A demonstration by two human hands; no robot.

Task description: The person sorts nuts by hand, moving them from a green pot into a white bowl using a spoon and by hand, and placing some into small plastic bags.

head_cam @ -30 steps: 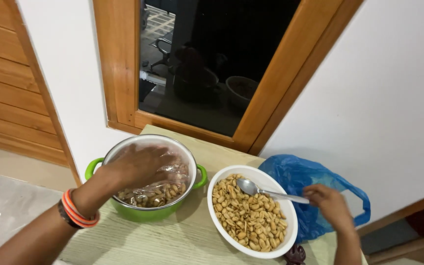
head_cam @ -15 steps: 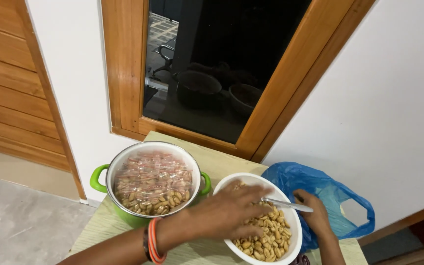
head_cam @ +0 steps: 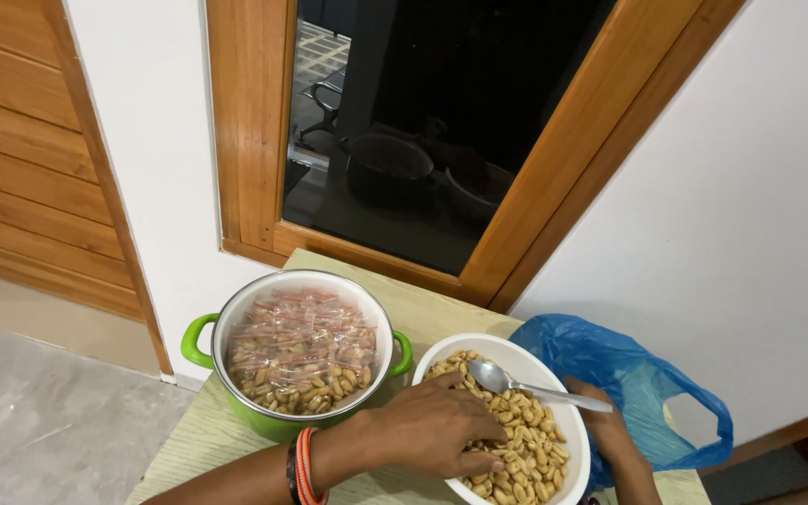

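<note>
Tan peanuts (head_cam: pixel 526 440) sit under the left hand's (head_cam: pixel 437 430) fingers (head_cam: pixel 479 460), curled loosely into the pile, pinching nothing I can make out. Right hand (head_cam: pixel 605 428) grips the handle end of a shiny metal spoon (head_cam: pixel 516 382), bowl end resting on the nuts. All inside a round white bowl (head_cam: pixel 554 369) near the tabletop's (head_cam: pixel 194 449) right edge. Just left, w/ rims nearly touching: green two-handled pot (head_cam: pixel 200 339) holding small clear packets of peanuts (head_cam: pixel 303 344). Blue plastic bag (head_cam: pixel 638 374) beside the bowl at the right edge.

Small clear packets (head_cam: pixel 303 348) of peanuts fill the green pot (head_cam: pixel 200 339); crumpled blue plastic bag (head_cam: pixel 630 376) at right
</note>
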